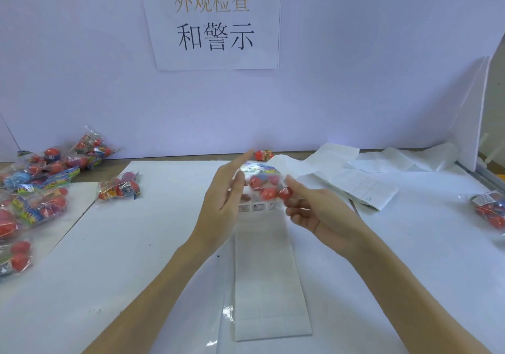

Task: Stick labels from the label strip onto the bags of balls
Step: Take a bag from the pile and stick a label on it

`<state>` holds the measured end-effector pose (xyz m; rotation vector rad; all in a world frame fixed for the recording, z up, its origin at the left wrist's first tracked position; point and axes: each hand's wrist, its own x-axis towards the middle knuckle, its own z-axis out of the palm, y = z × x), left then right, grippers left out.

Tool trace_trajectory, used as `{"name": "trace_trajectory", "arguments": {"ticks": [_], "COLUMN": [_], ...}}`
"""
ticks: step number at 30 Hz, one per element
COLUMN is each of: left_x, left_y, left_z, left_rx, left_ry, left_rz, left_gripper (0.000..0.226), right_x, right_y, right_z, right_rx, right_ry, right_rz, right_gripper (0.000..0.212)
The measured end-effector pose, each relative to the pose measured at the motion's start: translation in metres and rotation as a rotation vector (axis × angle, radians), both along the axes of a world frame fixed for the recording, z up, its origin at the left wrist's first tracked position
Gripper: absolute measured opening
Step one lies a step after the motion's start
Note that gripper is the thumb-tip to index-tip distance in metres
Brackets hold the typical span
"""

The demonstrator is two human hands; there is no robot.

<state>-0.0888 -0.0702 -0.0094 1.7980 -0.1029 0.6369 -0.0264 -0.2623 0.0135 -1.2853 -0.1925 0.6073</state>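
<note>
Both hands are up over the middle of the surface (136, 244), which is covered in flat white paper. The right hand (314, 206) has its grip curled round the lower right corner of a clear, crinkly bag of balls (263, 184), glossy red spheres showing through the film under a colourful printed card header. The left hand (224, 195) stands beside the bag, palm turned inward, fingers straight and fanned wide, holding nothing that can be made out.

Directly under the bag lies the label strip (266, 271), a long pale rectangle of smooth backing paper running toward the near edge, with a row of small white printed labels (258, 206) at its far end, just below the bag.

Off to the left, a loose pile of bags (35, 189), shiny and rumpled, red and blue balls inside. One single bag (120, 188) sits apart from the pile, nearer the centre. Another bag (489, 211) lies at the far right edge. Behind the hands, used backing paper (355, 178) lies in soft folds. A paper sign (213, 20) with large printed characters hangs on the white wall.
</note>
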Motion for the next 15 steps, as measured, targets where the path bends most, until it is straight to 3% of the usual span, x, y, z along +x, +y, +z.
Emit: {"name": "trace_trajectory", "arguments": {"ticks": [3,5,8,12,15], "left_x": [0.003,0.005,0.006,0.01,0.004], "left_y": [0.008,0.013,0.025,0.063,0.097], "left_z": [0.001,0.001,-0.004,-0.015,-0.026], "left_rx": [-0.041,-0.027,0.182,0.72,0.795], "left_ry": [-0.053,-0.09,-0.052,0.209,0.508], "left_rz": [0.125,0.205,0.405,0.751,0.916], "left_gripper": [0.035,0.032,0.026,0.044,0.059], "right_x": [0.005,0.004,0.005,0.005,0.004], "right_y": [-0.009,-0.013,-0.013,-0.01,-0.005], "right_z": [0.013,0.019,0.012,0.0,-0.005], "right_rx": [0.702,1.015,0.919,0.601,0.548], "right_ry": [0.16,0.132,0.045,-0.027,0.015], "right_rz": [0.232,0.483,0.584,0.496,0.459], "right_gripper": [0.016,0.04,0.068,0.061,0.055]}}
